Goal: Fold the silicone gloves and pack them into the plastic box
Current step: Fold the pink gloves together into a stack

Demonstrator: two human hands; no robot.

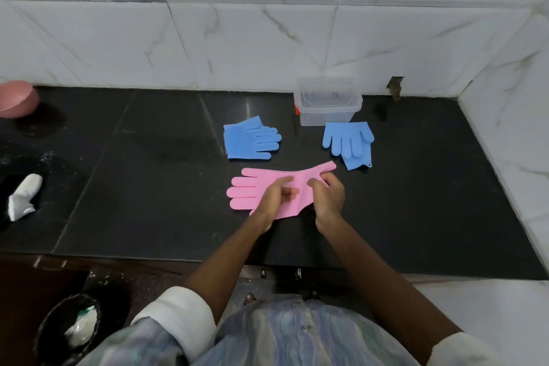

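A pink silicone glove (252, 187) lies on the black counter (148, 187), fingers pointing left, cuff raised toward the right. My left hand (274, 197) rests on its palm area with curled fingers pinching the material. My right hand (328, 194) pinches the cuff end and lifts it. Two blue gloves lie beyond: a folded one (251, 138) to the left and another folded one (349, 141) to the right. The clear plastic box (326, 105) stands open at the back by the wall.
A pink bowl (17, 99) sits at the far left of the counter. A white cloth bundle (25, 196) lies near the left edge. A black bin (71, 327) stands on the floor below. Tiled walls close the back and right.
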